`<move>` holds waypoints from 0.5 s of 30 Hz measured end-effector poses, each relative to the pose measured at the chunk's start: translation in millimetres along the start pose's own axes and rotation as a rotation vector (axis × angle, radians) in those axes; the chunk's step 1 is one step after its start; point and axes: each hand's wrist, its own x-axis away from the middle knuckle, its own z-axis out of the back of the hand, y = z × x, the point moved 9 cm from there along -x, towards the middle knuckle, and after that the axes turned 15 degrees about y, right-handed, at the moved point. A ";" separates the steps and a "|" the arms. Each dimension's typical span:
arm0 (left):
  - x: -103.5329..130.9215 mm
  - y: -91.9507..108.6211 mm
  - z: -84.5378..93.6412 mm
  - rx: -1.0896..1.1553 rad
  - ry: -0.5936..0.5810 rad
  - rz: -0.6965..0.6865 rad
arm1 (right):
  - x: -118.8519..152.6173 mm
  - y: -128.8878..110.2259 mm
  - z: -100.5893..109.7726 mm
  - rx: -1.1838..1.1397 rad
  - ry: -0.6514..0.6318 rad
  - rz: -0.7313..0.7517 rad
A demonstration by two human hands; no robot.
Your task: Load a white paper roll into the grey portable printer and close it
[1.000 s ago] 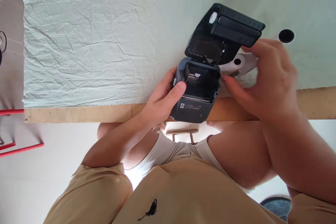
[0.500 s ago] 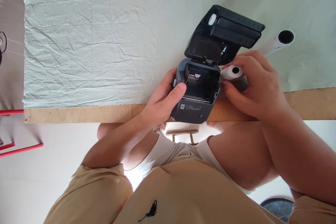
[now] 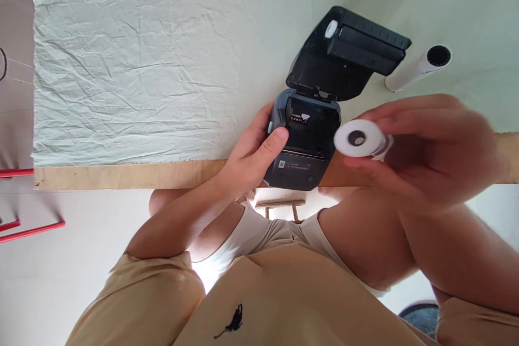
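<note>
A dark grey label printer [image 3: 298,173] tilts at the table's front edge with its black lid [image 3: 348,54] swung fully up. My left hand [image 3: 259,148] is wrapped round the printer's left side, thumb on the rim of the bare paper compartment [image 3: 310,127]. In my right hand [image 3: 438,146], slightly blurred, is a small white paper roll [image 3: 359,138], pinched between thumb and fingers. Its end with a dark core faces up, just right of the compartment. Behind that hand, another white roll [image 3: 417,69] with a black end stands on the cloth.
A wrinkled pale green cloth [image 3: 141,65] covers the table, leaving a wooden front edge [image 3: 121,174] exposed. Red bars [image 3: 32,231] lie off to the left beyond the table. Below the edge are my legs and a wooden stool [image 3: 279,204].
My right hand has lifted the small paper roll from beside the printer, bringing it up and nearer to the camera. My left hand and the printer have barely moved.
</note>
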 end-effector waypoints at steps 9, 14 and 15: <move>-5.6 -2.5 4.7 0.007 -0.006 -0.040 | 4.8 -24.4 -32.9 0.155 0.011 0.186; -6.6 -2.1 2.3 0.018 -0.040 -0.048 | 7.0 -18.1 -43.5 0.216 -0.077 0.187; -6.4 -1.1 1.7 0.028 -0.042 -0.055 | 7.8 -18.0 -43.6 0.203 -0.058 0.187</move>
